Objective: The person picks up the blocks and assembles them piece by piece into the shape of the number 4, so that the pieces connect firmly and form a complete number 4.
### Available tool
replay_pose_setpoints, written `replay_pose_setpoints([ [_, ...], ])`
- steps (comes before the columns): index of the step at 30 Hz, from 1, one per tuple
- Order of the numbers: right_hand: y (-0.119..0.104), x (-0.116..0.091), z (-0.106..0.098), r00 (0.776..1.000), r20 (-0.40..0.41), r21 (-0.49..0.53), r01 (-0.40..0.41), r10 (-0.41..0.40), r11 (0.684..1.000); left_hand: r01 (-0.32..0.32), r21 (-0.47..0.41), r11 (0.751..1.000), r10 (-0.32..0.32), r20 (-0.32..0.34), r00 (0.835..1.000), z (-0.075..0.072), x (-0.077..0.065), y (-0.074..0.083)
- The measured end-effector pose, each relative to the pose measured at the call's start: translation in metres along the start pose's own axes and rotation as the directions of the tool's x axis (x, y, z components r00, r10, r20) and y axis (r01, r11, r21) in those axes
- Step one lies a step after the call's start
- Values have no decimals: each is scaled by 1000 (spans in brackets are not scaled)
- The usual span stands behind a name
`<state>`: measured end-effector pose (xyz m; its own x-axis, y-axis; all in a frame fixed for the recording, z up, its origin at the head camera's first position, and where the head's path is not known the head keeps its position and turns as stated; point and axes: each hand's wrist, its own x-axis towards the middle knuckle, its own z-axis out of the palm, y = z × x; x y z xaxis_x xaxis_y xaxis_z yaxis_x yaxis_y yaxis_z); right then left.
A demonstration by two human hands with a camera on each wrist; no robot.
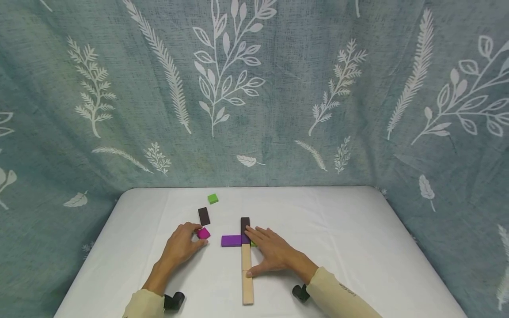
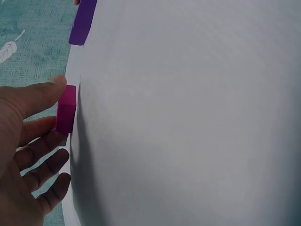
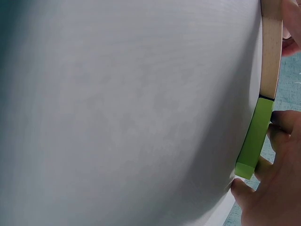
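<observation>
My left hand (image 1: 180,245) pinches a small magenta block (image 1: 204,233) between thumb and fingers, the thumb at one end in the left wrist view (image 2: 67,108). The other fingers are spread loosely. To the right, my right hand (image 1: 274,251) lies with spread, nearly straight fingers over a cross of flat blocks. Its fingertips touch the dark block (image 1: 245,223) at the top, and its thumb rests by the pale wooden blocks (image 1: 248,289) forming the stem. A purple block (image 1: 231,240) makes the left arm; the green block (image 3: 255,136) on the right is mostly hidden in the head view.
A loose dark brown block (image 1: 204,216) lies just beyond my left hand, with a small green block (image 1: 213,198) farther back. All stand on a white-covered table (image 1: 338,221). A leaf-patterned teal cloth (image 1: 278,110) hangs behind the table's far edge.
</observation>
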<state>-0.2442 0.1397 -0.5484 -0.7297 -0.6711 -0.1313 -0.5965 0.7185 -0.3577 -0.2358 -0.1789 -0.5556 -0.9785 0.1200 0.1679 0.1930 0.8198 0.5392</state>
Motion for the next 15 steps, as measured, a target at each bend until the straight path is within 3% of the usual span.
replay_pose_setpoints([
  [15,-1,0,1,1000,5,1,-17,17,1000,6,14,1000,-6,-2,1000,4,0,-2],
])
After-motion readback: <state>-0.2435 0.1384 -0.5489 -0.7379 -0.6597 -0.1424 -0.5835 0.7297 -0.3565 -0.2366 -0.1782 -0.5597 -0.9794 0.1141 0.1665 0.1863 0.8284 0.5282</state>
